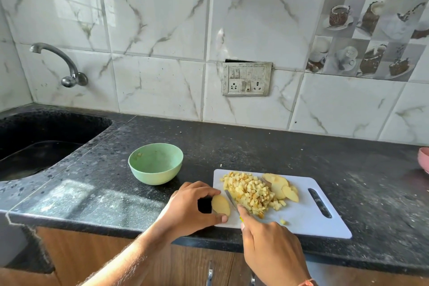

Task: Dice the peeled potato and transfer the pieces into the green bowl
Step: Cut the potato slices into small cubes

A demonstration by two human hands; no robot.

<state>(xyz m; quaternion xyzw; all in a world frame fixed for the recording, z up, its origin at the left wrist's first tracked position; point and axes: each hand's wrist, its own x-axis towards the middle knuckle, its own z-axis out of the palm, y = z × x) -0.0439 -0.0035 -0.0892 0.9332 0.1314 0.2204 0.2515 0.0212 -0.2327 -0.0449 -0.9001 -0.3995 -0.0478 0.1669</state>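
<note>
A white cutting board (308,218) lies on the black counter. On it is a heap of diced potato (249,193), with a few uncut potato slices (279,186) at its right side. My left hand (190,206) pinches one potato slice (220,204) between thumb and fingers at the board's left edge. My right hand (269,244) grips a knife with a yellow handle; its blade (231,199) points up-left between the slice and the heap. The green bowl (156,163) stands left of the board, nearly empty.
A black sink (41,144) is set into the counter at the left, under a wall tap (67,65). A pink bowl's edge (424,161) shows at the far right. A switch panel (246,79) is on the tiled wall. Cabinet doors with handles are below the counter edge.
</note>
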